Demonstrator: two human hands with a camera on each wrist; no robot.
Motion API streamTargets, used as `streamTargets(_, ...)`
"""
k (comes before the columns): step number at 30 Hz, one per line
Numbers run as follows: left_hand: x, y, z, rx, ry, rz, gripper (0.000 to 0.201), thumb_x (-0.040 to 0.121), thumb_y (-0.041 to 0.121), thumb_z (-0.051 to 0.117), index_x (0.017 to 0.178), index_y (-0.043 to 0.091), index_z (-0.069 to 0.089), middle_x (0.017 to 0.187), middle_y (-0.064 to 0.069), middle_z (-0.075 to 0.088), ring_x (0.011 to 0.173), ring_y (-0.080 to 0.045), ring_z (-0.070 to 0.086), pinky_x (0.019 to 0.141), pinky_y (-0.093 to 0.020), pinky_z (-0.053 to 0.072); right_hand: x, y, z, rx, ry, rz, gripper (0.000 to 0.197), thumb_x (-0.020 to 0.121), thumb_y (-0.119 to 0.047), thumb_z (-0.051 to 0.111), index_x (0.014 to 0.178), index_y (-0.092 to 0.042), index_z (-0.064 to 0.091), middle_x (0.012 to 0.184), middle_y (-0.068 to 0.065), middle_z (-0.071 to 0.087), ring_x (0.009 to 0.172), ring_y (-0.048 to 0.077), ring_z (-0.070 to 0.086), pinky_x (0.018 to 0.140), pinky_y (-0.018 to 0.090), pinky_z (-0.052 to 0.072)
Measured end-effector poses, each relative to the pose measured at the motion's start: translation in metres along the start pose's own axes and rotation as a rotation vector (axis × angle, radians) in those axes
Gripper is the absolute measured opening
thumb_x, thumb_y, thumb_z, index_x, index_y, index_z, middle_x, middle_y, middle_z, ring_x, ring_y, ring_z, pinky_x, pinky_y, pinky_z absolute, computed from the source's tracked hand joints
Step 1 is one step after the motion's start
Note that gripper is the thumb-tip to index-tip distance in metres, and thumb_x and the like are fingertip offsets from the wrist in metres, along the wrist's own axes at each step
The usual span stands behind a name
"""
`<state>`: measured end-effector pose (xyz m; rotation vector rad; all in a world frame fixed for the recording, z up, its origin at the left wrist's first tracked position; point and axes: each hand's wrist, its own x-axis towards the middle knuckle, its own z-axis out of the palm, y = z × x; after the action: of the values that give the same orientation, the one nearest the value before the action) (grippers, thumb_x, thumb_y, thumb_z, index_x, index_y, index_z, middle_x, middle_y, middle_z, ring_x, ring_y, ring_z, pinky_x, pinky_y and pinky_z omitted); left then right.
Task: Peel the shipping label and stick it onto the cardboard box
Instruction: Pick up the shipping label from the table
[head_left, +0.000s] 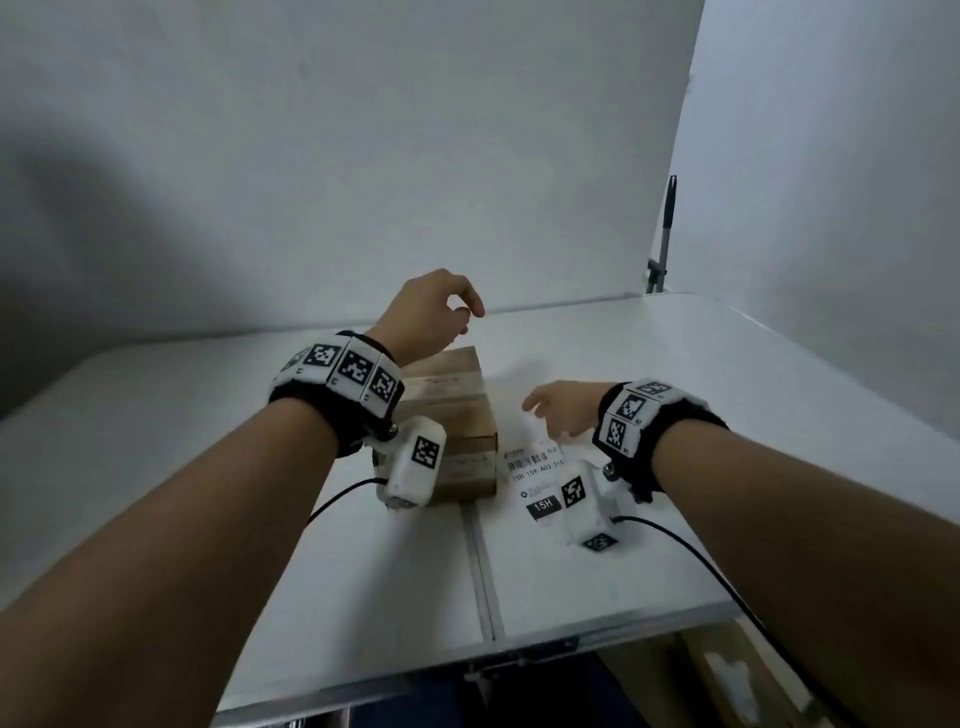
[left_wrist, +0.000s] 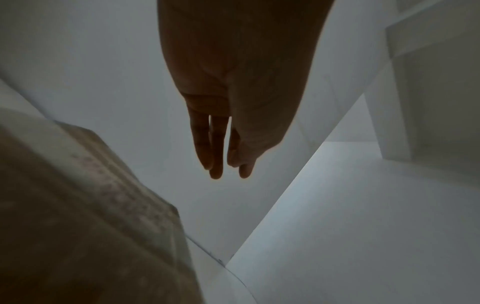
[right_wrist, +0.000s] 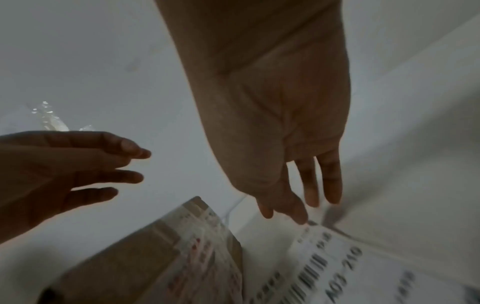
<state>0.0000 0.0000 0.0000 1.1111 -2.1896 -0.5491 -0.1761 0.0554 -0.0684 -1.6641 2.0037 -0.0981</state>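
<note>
With the shipping label (head_left: 537, 475) lying flat just beneath the empty, loose-fingered right hand (head_left: 563, 410) and the cardboard box (head_left: 452, 415) under the empty, relaxed left hand (head_left: 431, 314), I'd lift a label corner first.

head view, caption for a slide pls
Both hands open: left hand above cardboard box, right hand over shipping label.
</note>
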Motion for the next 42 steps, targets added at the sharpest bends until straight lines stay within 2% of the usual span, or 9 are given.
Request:
streamTargets(7, -0.029, -0.004, 0.011, -0.068, 0.039, -0.076, 0.021, 0.09, 0.007, 0.047, 0.092, 0.013, 0.067, 0.113, -0.002, 0.061, 0.07, 0.0, 0.064, 0.075, -0.038, 0.057, -0.008, 0.011, 0.018, -0.046, 0.012, 0.027, 0.034, 0.089, -0.016, 0.06, 0.12, -0.006, 0.065, 0.127, 0.009, 0.064, 0.117, 0.026, 0.061, 0.096, 0.031, 0.05)
streamTargets(13, -0.037, -0.001, 0.012, -0.15, 0.086, -0.073, 0.017, 0.092, 0.013, 0.05, 0.096, 0.02, 0.066, 0.103, 0.0, 0.066, 0.063, 0.011, 0.062, 0.051, -0.015, 0.049, -0.005, 0.028, 0.006, 0.383, 0.428, -0.034, 0.02, 0.089, -0.011, 0.057, 0.105, -0.005, 0.069, 0.106, 0.01, 0.066, 0.09, 0.019, 0.057, 0.076, 0.025, 0.044)
streamTargets(16, -0.039, 0.001, 0.008, -0.242, 0.103, -0.089, 0.018, 0.091, 0.014, 0.053, 0.102, 0.023, 0.064, 0.109, 0.006, 0.067, 0.079, -0.004, 0.068, 0.067, -0.024, 0.054, -0.008, 0.019, -0.012, 0.595, 0.689, -0.129, 0.018, 0.093, -0.012, 0.052, 0.105, -0.008, 0.065, 0.103, 0.006, 0.063, 0.086, 0.017, 0.053, 0.074, 0.025, 0.042)
streamTargets(20, -0.042, -0.006, 0.003, -0.331, 0.155, -0.114, 0.025, 0.089, 0.013, 0.055, 0.112, 0.021, 0.061, 0.119, 0.006, 0.063, 0.092, -0.012, 0.066, 0.082, -0.028, 0.056, -0.016, -0.006, -0.028, 0.891, 0.813, -0.278, 0.017, 0.095, -0.008, 0.051, 0.104, -0.014, 0.064, 0.086, -0.01, 0.057, 0.079, 0.012, 0.057, 0.062, 0.015, 0.047)
streamTargets(27, -0.062, -0.018, -0.006, -0.56, 0.057, -0.251, 0.027, 0.093, 0.035, 0.055, 0.109, 0.015, 0.066, 0.114, -0.006, 0.069, 0.092, -0.014, 0.067, 0.076, -0.025, 0.054, -0.021, -0.044, -0.033, 1.105, 0.844, -0.414, 0.018, 0.093, -0.011, 0.054, 0.089, -0.025, 0.064, 0.081, -0.012, 0.062, 0.08, 0.016, 0.063, 0.064, 0.03, 0.052)
streamTargets(31, -0.077, -0.024, -0.007, -0.569, -0.056, -0.257, 0.044, 0.091, 0.05, 0.051, 0.11, 0.015, 0.07, 0.106, 0.001, 0.073, 0.083, -0.009, 0.066, 0.072, -0.022, 0.05, -0.02, -0.064, -0.03, 1.124, 0.807, -0.45, 0.017, 0.092, -0.01, 0.056, 0.09, -0.024, 0.064, 0.081, -0.011, 0.063, 0.078, 0.014, 0.062, 0.068, 0.032, 0.054)
streamTargets(35, -0.088, -0.033, -0.009, -0.629, -0.086, -0.281, 0.035, 0.089, 0.041, 0.06, 0.101, 0.011, 0.073, 0.08, 0.009, 0.064, 0.072, -0.008, 0.063, 0.063, -0.019, 0.046, -0.018, -0.079, -0.021, 1.155, 0.79, -0.467, 0.016, 0.093, -0.01, 0.055, 0.091, -0.023, 0.064, 0.08, -0.011, 0.062, 0.075, 0.011, 0.061, 0.062, 0.028, 0.053)
streamTargets(38, -0.093, -0.041, -0.013, -0.645, -0.112, -0.281, 0.029, 0.087, 0.027, 0.066, 0.096, 0.0, 0.069, 0.081, -0.001, 0.064, 0.062, -0.009, 0.059, 0.058, -0.017, 0.044, -0.014, -0.087, -0.014, 1.159, 0.804, -0.457, 0.015, 0.093, -0.011, 0.054, 0.092, -0.023, 0.064, 0.08, -0.012, 0.062, 0.074, 0.01, 0.062, 0.06, 0.026, 0.051)
streamTargets(42, -0.096, -0.047, -0.016, -0.659, -0.119, -0.297, 0.012, 0.086, 0.022, 0.067, 0.088, 0.01, 0.07, 0.082, -0.002, 0.071, 0.058, -0.007, 0.057, 0.056, -0.014, 0.046, -0.009, -0.091, -0.01, 1.135, 0.782, -0.414, 0.022, 0.092, -0.007, 0.054, 0.109, -0.021, 0.062, 0.102, -0.002, 0.064, 0.094, 0.022, 0.067, 0.073, 0.035, 0.057)
